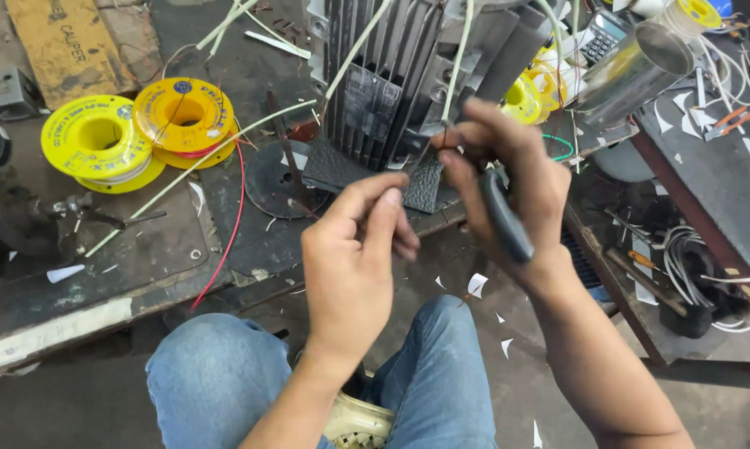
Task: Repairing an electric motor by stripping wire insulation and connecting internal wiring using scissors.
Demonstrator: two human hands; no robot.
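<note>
My right hand (508,179) grips a hand tool with a dark grey handle (504,218), its tip up at a thin wire near a ribbed grey motor housing (408,75). My left hand (354,249) pinches the same thin wire end between thumb and forefinger, just left of and below the right hand. Pale sleeved leads (458,58) run out of the motor toward my hands. The motor stands on a dark rubber pad (333,166) on the workbench (142,249). The tool's jaws are hidden by my fingers.
Two yellow wire spools (100,137) (183,116) lie on the bench at left, with a red wire (233,224) trailing down. A shiny metal cylinder (633,71) and pliers (728,120) sit on a second table at right. Paper scraps litter the floor; my jeans-clad knees (217,374) are below.
</note>
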